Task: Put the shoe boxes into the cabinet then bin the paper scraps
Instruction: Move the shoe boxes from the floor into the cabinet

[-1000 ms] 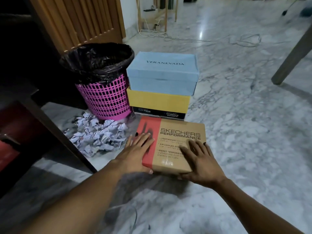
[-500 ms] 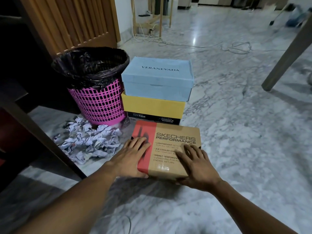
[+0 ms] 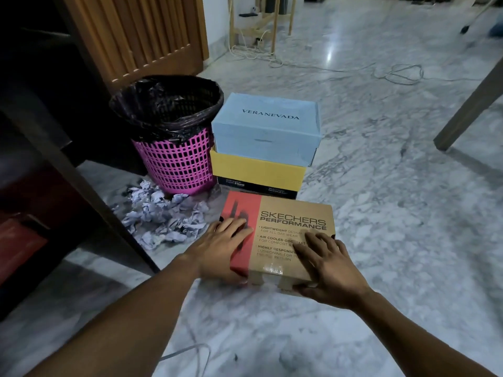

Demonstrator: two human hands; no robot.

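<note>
A brown and red Skechers shoe box lies on the marble floor. My left hand grips its near left corner, fingers on the lid and thumb under the front edge. My right hand grips its near right corner the same way. Behind it a light blue shoe box sits stacked on a yellow shoe box. Crumpled paper scraps are heaped on the floor to the left. A pink bin with a black liner stands behind the scraps. The dark cabinet is at the far left.
A slatted wooden door stands behind the bin. Loose cables trail across the floor at the back. A wooden furniture leg slants down at the right. A thin white cord lies near my left forearm.
Both hands have stayed on the Skechers box; its near edge now looks slightly lifted, with thumbs under the front. The view has tilted a little.
</note>
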